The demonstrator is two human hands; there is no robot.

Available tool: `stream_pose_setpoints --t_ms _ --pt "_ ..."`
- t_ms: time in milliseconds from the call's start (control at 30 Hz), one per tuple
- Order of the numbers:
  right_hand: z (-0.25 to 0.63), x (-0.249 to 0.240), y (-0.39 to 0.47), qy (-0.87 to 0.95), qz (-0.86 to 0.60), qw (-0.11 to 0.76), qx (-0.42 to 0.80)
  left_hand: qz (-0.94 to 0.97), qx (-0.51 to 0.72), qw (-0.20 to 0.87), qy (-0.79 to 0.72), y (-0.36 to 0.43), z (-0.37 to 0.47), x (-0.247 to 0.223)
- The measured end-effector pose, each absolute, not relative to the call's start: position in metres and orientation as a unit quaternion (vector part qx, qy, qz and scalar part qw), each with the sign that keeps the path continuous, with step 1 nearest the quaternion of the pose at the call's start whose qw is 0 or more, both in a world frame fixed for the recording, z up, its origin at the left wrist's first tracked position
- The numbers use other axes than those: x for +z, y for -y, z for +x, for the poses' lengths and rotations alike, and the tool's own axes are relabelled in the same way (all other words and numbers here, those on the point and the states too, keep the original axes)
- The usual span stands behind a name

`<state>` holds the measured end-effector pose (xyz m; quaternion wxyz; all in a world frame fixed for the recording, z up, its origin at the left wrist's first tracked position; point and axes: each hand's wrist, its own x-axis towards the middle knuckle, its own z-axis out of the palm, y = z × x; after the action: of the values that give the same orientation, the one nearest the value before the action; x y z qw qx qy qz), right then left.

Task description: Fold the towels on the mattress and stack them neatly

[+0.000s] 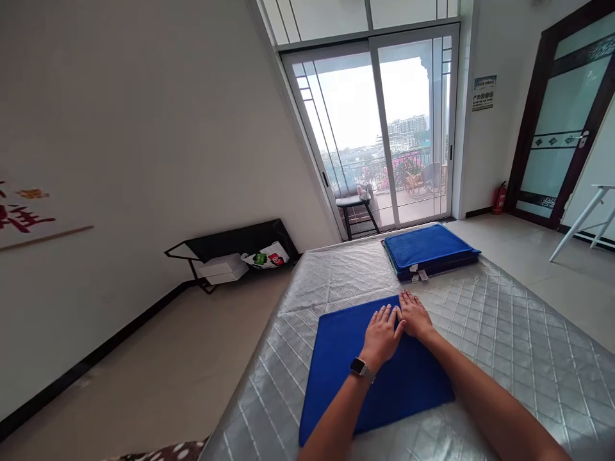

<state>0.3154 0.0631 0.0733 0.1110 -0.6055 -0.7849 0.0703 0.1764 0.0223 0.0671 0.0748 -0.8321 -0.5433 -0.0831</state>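
Note:
A flat blue cloth mat (336, 358) lies on a silver quilted surface (509, 320) in front of me. My left hand (383, 333) rests palm down on its upper part, fingers stretched out, with a watch on the wrist. Beside it, my right hand (414, 315) lies flat over the mat's upper right corner. The two hands touch or nearly touch at the thumbs. Neither hand grips anything. Both forearms cover parts of the mat.
A stack of folded blue cloths (427, 246) with small white tags sits at the far edge. Left on the floor is a black frame rack (235, 240) with white boxes and a bag. A stool (358, 208) stands by the sliding glass door (391, 153); a white-legged table (579, 221) is right.

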Motion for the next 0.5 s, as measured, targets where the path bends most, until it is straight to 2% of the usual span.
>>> stream_pose_setpoints --t_ms 167,500 --pt "0.317 0.071 -0.063 0.787 -0.605 0.104 0.065 -0.824 -0.073 0.051 0.56 -0.045 0.195 0.054" --pt "0.313 0.07 -0.066 0.774 -0.619 0.103 0.08 -0.679 -0.064 0.069 0.729 -0.017 0.02 0.04"
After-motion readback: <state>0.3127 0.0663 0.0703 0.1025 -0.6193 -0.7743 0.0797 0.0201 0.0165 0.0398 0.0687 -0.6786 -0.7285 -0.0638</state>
